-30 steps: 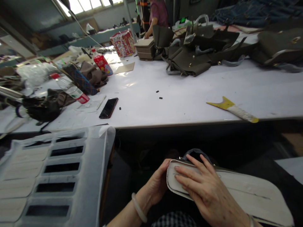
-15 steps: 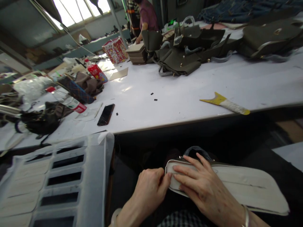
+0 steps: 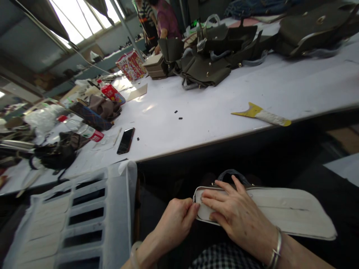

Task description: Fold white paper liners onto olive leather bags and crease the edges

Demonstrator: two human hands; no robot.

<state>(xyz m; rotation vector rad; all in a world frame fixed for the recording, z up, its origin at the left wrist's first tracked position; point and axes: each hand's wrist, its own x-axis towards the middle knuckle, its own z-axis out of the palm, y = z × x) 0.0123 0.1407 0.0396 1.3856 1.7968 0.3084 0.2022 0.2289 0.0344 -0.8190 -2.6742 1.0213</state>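
Note:
A handbag (image 3: 291, 209) lies across my lap, a long pale cream panel facing up. Its dark, plastic-wrapped handle (image 3: 234, 173) shows behind my fingers. At the bag's left end, my left hand (image 3: 179, 215) is closed, thumb and bent fingers pinching the rim. My right hand (image 3: 235, 213) lies flat on the cream panel near that same end, fingers stretched and partly spread. Part of the panel is hidden beneath the right hand. Whether the left fingers also hold something small cannot be seen.
Left of me stands a box with a translucent liner (image 3: 119, 216) and pale pieces. On the white table (image 3: 157, 127) are a phone (image 3: 126, 141), a yellow-ended tool (image 3: 262, 114), a bottle (image 3: 81, 129) and dark bags (image 3: 207, 71). Two people stand beyond.
The view has tilted and shifted a little. My left hand still grips the bag's end, and my right hand stays flat on the panel with slightly shifted fingers.

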